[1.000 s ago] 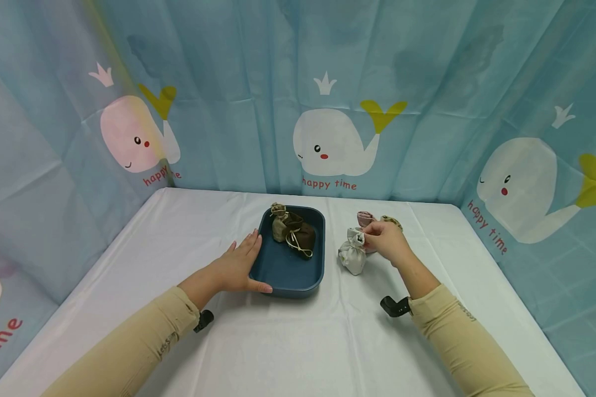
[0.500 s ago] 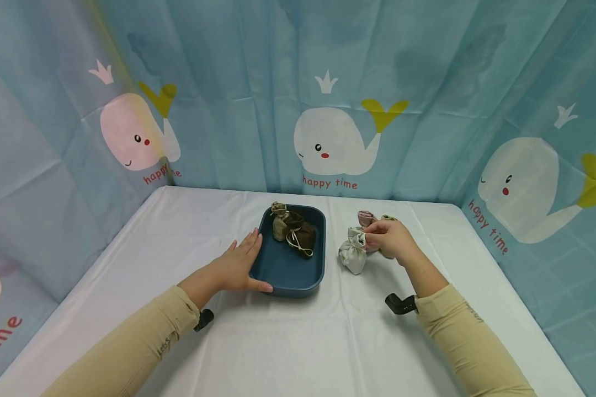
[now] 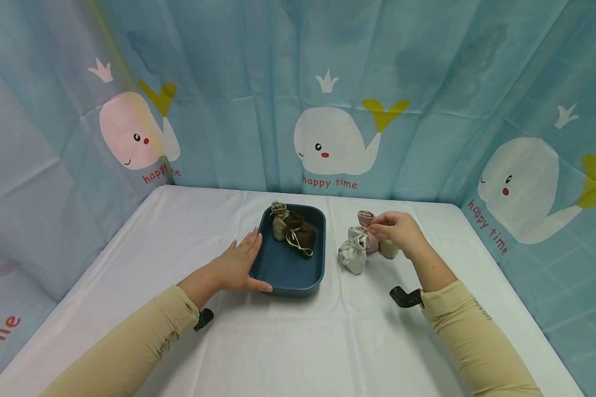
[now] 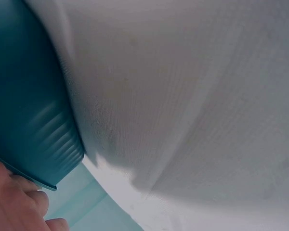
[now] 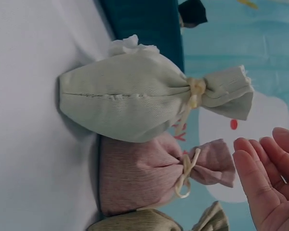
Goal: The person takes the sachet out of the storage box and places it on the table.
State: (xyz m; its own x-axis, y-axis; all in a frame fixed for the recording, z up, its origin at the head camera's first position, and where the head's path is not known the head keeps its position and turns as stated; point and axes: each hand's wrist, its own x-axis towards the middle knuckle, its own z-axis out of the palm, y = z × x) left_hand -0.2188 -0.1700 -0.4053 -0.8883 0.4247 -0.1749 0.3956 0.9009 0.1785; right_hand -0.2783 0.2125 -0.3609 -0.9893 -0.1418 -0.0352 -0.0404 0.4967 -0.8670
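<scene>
My left hand [image 3: 235,266] rests against the left side of a dark blue tray [image 3: 283,278], fingers spread along its rim and thumb at the near corner. Inside lie a tan drawstring pouch [image 3: 279,227] and a dark brown drawstring pouch [image 3: 305,237]. On the right, my right hand [image 3: 399,234] is beside the tied neck of a pink drawstring pouch [image 5: 139,175]. In the right wrist view its loosely bent fingers hold nothing and are a little apart from that pouch. A pale grey-green pouch [image 5: 130,96] stands nearest the tray; an olive-tan pouch [image 5: 139,222] stands beyond the pink one.
A white cloth [image 3: 298,347] covers the table. Blue curtains [image 3: 218,138] printed with whales enclose the back and sides. Black wrist mounts [image 3: 405,298] stick out from the sleeves, close above the table.
My right hand has moved slightly right, from the pale pouch's neck toward the pink pouch, leaving the pale pouch standing. The left hand and tray have stayed put.
</scene>
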